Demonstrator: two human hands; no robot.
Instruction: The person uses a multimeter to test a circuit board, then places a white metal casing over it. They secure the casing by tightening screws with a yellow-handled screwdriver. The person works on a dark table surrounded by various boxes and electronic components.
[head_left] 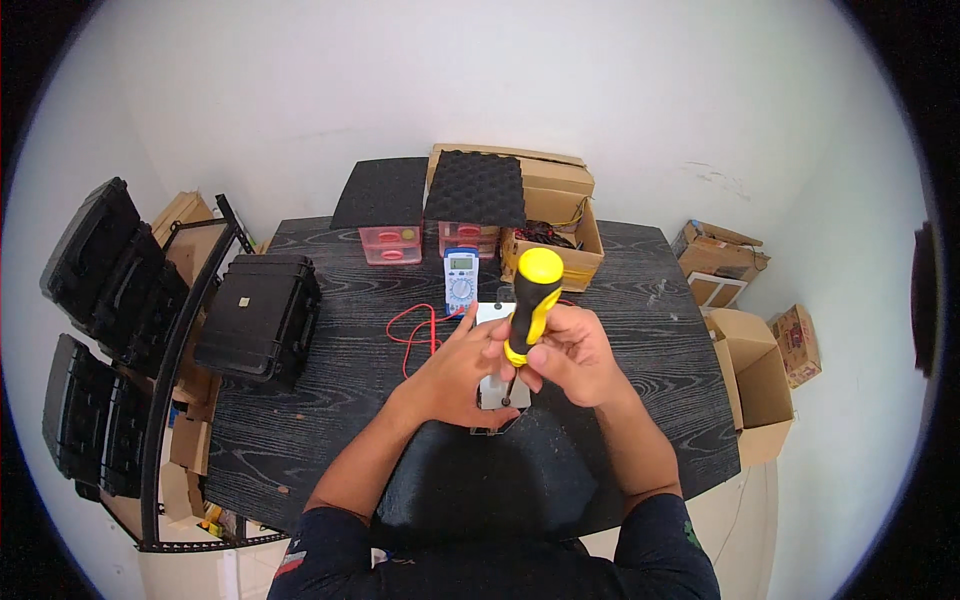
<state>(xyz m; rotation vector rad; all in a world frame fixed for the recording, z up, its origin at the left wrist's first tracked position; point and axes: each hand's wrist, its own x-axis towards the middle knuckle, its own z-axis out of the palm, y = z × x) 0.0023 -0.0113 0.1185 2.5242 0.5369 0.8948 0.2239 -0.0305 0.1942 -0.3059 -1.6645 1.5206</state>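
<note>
Hands (576,358) at screwdriver (538,300), blue-white multimeter (461,283) just beyond

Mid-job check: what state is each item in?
Right hand: closed on screwdriver
Screwdriver: tip down, at white piece
Left hand: at white piece, grip unclear
Multimeter: facing person, on or off unclear
Red lead: loosely looped
Tabletop black case: shut
Pink drawers: look shut
Tabletop carton: open, cables inside
Carton beside table: open
</note>
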